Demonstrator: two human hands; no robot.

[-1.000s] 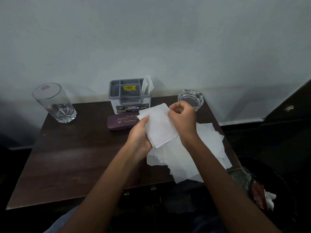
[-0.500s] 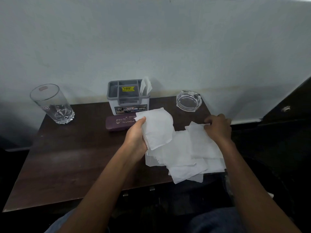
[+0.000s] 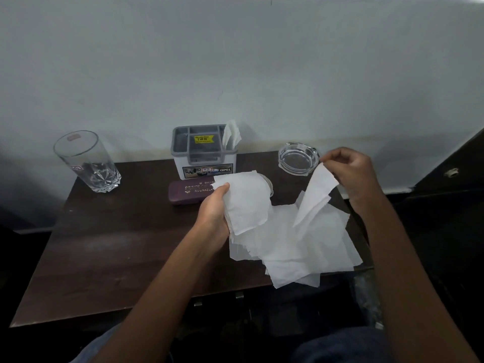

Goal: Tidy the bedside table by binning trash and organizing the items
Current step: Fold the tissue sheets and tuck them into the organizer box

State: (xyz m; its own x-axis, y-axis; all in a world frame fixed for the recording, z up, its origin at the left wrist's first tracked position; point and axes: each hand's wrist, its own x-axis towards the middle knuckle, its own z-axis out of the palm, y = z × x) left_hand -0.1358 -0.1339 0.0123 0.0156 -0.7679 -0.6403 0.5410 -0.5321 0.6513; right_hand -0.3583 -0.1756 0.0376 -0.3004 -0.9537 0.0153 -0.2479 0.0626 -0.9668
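The white and grey holder (image 3: 204,153) at the back of the table (image 3: 117,244) carries a strip on its front reading "OPEL", and a yellow price sticker inside it reads "45.00" (the small line above the figure is too blurred to read). A folded napkin (image 3: 231,134) stands in its right compartment. Just in front lies a maroon case (image 3: 190,192) with gold lettering, of which "PRINCE" and "ROURKELA" can be made out. A drinking glass (image 3: 87,161) with small red stickers stands at the back left, a clear glass ashtray (image 3: 298,158) at the back right.

The left hand (image 3: 213,210) grips a small stack of napkins (image 3: 246,203) above the table, thumb on top. The right hand (image 3: 348,171) pinches the corner of one napkin (image 3: 315,195); half a second ago it lay flat on the loose pile (image 3: 301,247) at the table's right front, and it has since lifted this sheet clear, beside the ashtray.
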